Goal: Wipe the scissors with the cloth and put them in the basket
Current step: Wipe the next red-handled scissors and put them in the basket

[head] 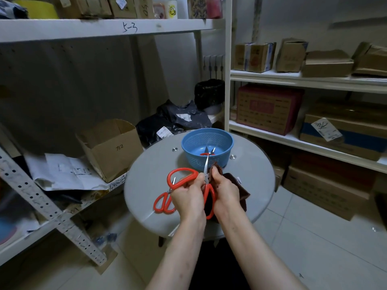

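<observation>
Head: left hand point(187, 198) holds scissors point(210, 197); right hand point(226, 192) holds cloth point(232, 179).

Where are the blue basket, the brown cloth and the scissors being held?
blue basket point(194, 161), head view, front wall.
brown cloth point(238, 185), head view, its dark outer fold.
held scissors point(207, 165), head view, bare blade.

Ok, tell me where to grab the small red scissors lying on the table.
Take the small red scissors by their handle loops, coming from the near left: the loops lie toward that edge of the table, and the tips point away.
</observation>
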